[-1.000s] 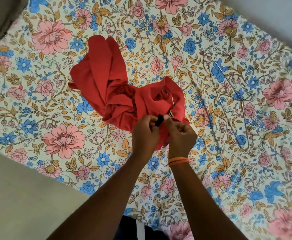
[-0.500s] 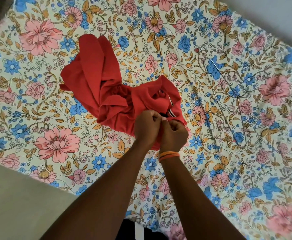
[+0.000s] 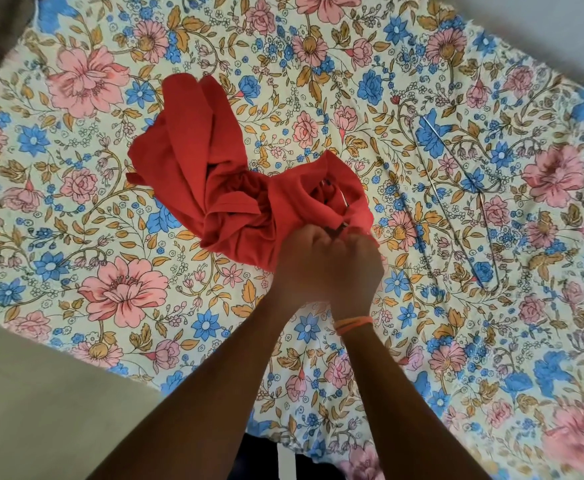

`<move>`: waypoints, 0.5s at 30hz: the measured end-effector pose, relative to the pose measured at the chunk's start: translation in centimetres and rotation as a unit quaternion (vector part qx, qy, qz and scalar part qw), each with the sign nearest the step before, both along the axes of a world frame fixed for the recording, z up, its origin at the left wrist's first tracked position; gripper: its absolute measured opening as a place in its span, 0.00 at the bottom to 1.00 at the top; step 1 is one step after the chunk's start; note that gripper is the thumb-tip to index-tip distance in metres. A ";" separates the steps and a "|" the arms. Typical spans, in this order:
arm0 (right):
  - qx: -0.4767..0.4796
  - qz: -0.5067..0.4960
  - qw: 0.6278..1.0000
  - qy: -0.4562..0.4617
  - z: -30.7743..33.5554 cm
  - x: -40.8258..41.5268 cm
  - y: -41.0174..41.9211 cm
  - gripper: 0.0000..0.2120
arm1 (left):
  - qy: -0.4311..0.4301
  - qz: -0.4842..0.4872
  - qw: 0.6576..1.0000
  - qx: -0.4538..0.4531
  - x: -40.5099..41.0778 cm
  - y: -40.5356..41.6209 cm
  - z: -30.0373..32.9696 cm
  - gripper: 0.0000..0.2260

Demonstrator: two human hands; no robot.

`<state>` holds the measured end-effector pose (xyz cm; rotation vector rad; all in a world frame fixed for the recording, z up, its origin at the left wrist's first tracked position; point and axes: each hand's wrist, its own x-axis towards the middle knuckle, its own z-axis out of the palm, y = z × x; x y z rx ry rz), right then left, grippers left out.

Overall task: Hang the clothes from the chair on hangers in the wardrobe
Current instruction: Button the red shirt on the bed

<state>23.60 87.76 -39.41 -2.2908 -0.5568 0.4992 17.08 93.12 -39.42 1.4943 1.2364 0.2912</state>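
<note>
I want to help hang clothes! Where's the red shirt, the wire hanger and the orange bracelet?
red shirt [image 3: 193,168]: head view, on the broad folded cloth at its upper left.
wire hanger [image 3: 457,192]: head view, on a thin wire arm lying on the flowered sheet.
orange bracelet [image 3: 353,323]: head view, on the band round the right wrist.

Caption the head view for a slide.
Both hands grip a crumpled red garment on a floral bedsheet, wire hanger beside.

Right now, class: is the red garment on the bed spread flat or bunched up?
Bunched up. The red garment lies in crumpled folds on the floral bedsheet, its near edge gripped by the left hand and right hand.
</note>
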 end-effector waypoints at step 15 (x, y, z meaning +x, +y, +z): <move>0.063 0.048 0.997 -0.001 1.0 0.6 -1.1 0.05 | -0.018 -0.023 1.000 0.004 -0.8 0.9 0.5 0.08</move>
